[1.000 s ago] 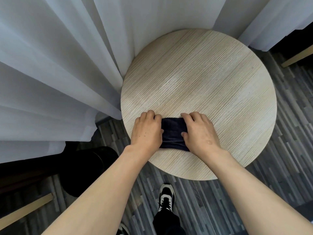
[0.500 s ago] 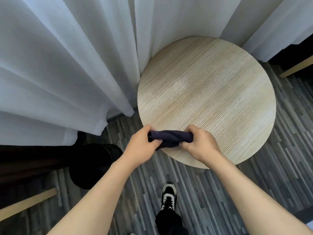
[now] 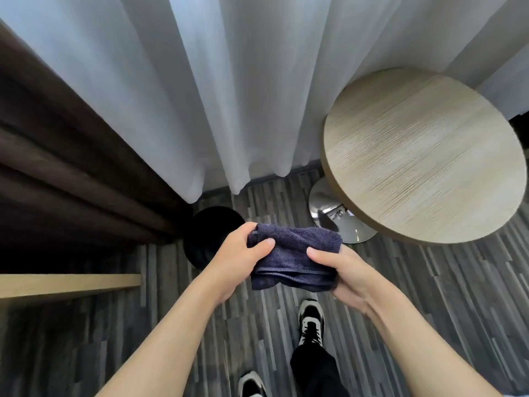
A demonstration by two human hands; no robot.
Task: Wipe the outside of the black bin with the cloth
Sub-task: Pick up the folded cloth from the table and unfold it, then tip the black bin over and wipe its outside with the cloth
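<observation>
Nearest the camera, the person's shoes (image 3: 311, 320) stand on the grey plank floor (image 3: 429, 296), just this side of the cloth. The cloth (image 3: 294, 257) is held in the air by both hands: the left hand (image 3: 239, 253) pinches its left end with thumb on top and fingers curled under, and the right hand (image 3: 343, 270) cradles its right end, thumb pressed across the top and fingers closed beneath. It is a dark, folded terry piece; judged from its sag and soft folds, it is light, limp and not slippery, and best bunched into one palm for wiping. The black bin (image 3: 209, 236) stands on the floor just beyond and left of the cloth, partly hidden by the left hand. It looks like a smooth, rigid, light container that may slide or tip under pressure, so steadying its rim with the free hand seems advisable. Left of the bin, brown drapes (image 3: 71, 167) hang close against its side; the white curtain (image 3: 229, 96) hangs behind it. Both may hinder access to the far wall. Right of the bin stands the chrome table base (image 3: 340, 222) under the round wooden table (image 3: 423, 156), leaving open floor between.
</observation>
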